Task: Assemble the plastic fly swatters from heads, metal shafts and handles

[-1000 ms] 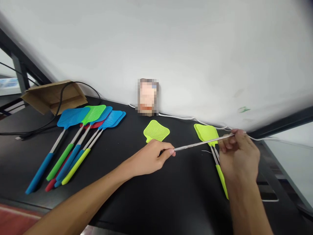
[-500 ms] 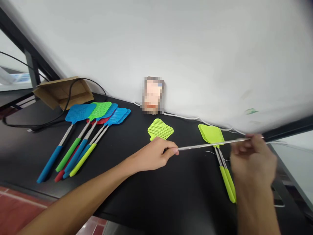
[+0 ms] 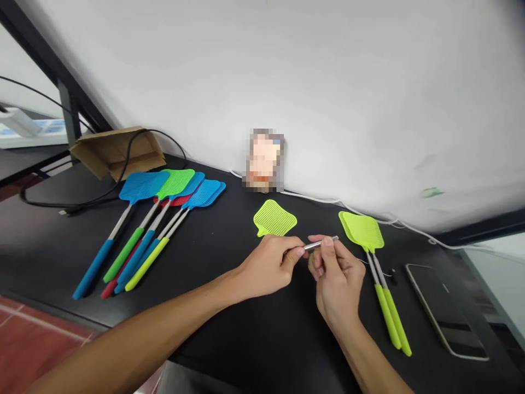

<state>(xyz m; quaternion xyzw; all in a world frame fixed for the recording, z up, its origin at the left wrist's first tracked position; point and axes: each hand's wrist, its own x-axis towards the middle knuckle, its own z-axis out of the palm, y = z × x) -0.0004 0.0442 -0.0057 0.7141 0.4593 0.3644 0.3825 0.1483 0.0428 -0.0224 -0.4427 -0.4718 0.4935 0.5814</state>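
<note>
My left hand (image 3: 273,262) pinches one end of a short silver telescopic rod (image 3: 315,245). My right hand (image 3: 338,273) closes its fingers on the other end, close beside the left. Just behind my left hand is a yellow-green perforated fly swatter head (image 3: 275,218); its stem end is hidden by that hand, so I cannot tell whether it joins the rod. To the right, two yellow-green fly swatters (image 3: 371,232) lie with heads overlapping and handles toward me.
Blue, green, red and yellow-handled fly swatters (image 3: 141,186) lie fanned at left. Behind them stand an open cardboard box (image 3: 143,153) and a black cable (image 3: 130,148). A blurred-out item (image 3: 264,158) leans on the white wall. A phone (image 3: 447,312) lies far right.
My right hand has moved left toward my left hand, and the long rod between them has become much shorter. The phone at right has come into fuller view.
</note>
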